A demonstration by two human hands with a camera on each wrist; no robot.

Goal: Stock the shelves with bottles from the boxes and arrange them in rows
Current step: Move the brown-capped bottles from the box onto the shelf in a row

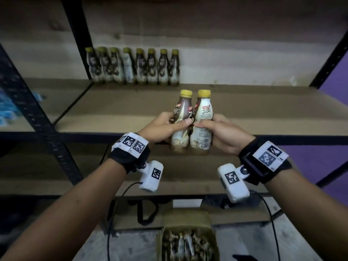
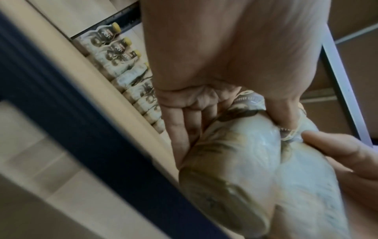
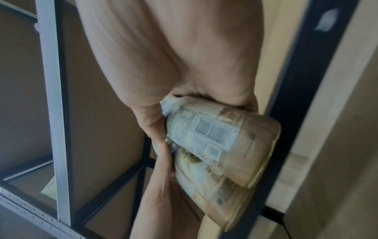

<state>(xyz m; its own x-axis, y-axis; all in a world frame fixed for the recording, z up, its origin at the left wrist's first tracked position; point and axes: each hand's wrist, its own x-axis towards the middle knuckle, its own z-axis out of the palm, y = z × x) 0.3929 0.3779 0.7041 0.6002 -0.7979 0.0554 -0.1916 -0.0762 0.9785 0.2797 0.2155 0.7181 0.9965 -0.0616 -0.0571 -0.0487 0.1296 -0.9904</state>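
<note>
Blurred box (image 1: 185, 240) contents, cut off.

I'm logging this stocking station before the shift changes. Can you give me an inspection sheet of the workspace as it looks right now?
Surface: brown shelf board, bare to the right of the stock.
Job's things: row of bottles upright at the back left of the shelf; two bottles held side by side, upright, above the shelf's front edge; open box on the floor below with more bottles.
Clutter: nothing seen on the shelf.
Grippers: left hand grips the left bottle, right hand grips the right one.
Cables: black cables trail from the wrist cameras.
Surroundings: dark metal rack uprights; purple wall at right.
</note>
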